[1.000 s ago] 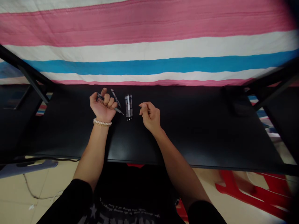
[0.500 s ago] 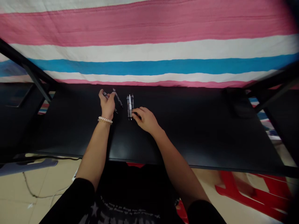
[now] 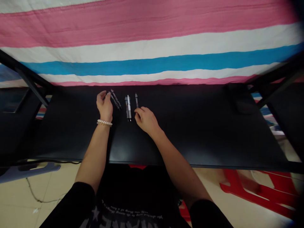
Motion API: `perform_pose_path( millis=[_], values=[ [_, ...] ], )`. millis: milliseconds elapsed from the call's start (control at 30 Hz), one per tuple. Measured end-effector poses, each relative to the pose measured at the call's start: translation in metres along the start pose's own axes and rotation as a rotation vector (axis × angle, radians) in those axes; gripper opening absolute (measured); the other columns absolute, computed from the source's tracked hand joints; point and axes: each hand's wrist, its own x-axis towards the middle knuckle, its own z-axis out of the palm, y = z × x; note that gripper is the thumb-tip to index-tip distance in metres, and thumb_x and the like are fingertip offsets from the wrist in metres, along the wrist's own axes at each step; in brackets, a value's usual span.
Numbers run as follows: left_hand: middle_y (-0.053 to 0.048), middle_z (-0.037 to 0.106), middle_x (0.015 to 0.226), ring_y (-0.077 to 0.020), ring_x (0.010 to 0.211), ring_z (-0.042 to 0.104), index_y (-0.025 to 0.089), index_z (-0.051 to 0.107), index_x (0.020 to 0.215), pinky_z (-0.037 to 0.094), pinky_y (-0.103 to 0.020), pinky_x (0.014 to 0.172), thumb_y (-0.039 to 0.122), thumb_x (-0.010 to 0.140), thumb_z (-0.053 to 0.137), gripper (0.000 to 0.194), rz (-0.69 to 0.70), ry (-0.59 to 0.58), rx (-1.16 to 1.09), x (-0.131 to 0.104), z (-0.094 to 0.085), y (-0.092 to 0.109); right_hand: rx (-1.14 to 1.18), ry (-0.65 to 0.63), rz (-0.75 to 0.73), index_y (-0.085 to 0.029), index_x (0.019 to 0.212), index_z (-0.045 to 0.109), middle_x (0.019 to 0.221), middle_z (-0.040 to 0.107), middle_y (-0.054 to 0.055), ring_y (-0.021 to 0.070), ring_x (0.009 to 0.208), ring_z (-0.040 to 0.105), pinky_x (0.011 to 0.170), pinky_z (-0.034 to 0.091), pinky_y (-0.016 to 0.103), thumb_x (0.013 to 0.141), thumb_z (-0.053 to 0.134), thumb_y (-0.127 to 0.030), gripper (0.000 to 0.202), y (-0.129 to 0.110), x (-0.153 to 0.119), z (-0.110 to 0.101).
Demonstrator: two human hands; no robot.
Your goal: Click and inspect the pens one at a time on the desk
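Observation:
Two dark pens [image 3: 116, 99] lie slanted side by side on the black table [image 3: 201, 126]. My left hand [image 3: 104, 106], with a beaded bracelet at its wrist, is at their left, its fingers apart and the thumb beside the nearer pen. In the middle a white pen [image 3: 129, 107] and a dark pen [image 3: 126, 108] lie parallel, close together. Just right of them, my right hand [image 3: 146, 118] pinches the lower end of another dark pen [image 3: 136, 100], which points away from me.
Behind the table hangs a striped pink, white and blue cloth [image 3: 152, 65]. Black metal supports [image 3: 32, 85] stand at both sides. Red plastic stools [image 3: 239, 186] are below the front edge at right, and a cable [image 3: 35, 194] lies on the floor at left.
My right hand has drawn one dark pen rightward, away from the white one. On the left, the two dark pens now lie closer together, and my left hand has opened from the nearer one.

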Motion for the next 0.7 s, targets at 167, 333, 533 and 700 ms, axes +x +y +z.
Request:
perform_pose_path(
  millis=[167, 333, 533, 700],
  values=[
    [-0.004, 0.066, 0.097, -0.0141, 0.094, 0.067, 0.02, 0.065, 0.092, 0.053, -0.022, 0.08, 0.022, 0.083, 0.071, 0.011, 0.062, 0.042, -0.019, -0.005, 0.004, 0.006, 0.028, 0.038, 0.033, -0.017, 0.095, 0.067, 0.088, 0.063, 0.01, 0.0245, 0.084, 0.058, 0.071, 0.043, 0.034, 0.095, 0.056, -0.023, 0.013, 0.002, 0.0, 0.001],
    [-0.002, 0.068, 0.092, -0.0116, 0.08, 0.068, 0.021, 0.061, 0.095, 0.053, -0.023, 0.077, 0.021, 0.081, 0.074, 0.019, 0.072, -0.094, -0.17, -0.021, 0.014, 0.019, 0.19, 0.203, 0.081, -0.019, 0.101, 0.064, 0.082, 0.062, 0.005, 0.0191, 0.074, 0.057, 0.071, 0.045, 0.032, 0.094, 0.052, -0.019, 0.015, 0.005, 0.0, 0.0],
    [-0.007, 0.075, 0.098, -0.0193, 0.089, 0.075, 0.021, 0.064, 0.107, 0.059, -0.032, 0.08, 0.034, 0.082, 0.079, 0.032, -0.245, -0.463, -0.337, -0.05, 0.027, 0.032, 0.401, 0.28, -0.085, -0.019, 0.103, 0.065, 0.082, 0.06, 0.003, 0.0167, 0.074, 0.058, 0.072, 0.049, 0.03, 0.093, 0.061, -0.028, 0.014, 0.001, -0.003, -0.005],
    [-0.005, 0.074, 0.09, -0.0167, 0.085, 0.074, 0.02, 0.066, 0.097, 0.059, -0.031, 0.083, 0.035, 0.087, 0.075, 0.02, -0.319, -0.516, -0.445, -0.054, 0.026, 0.036, 0.585, 0.215, 0.007, -0.02, 0.103, 0.067, 0.084, 0.068, 0.004, 0.0152, 0.07, 0.063, 0.066, 0.052, 0.029, 0.094, 0.063, -0.04, 0.022, -0.006, -0.003, -0.004]
  ],
)
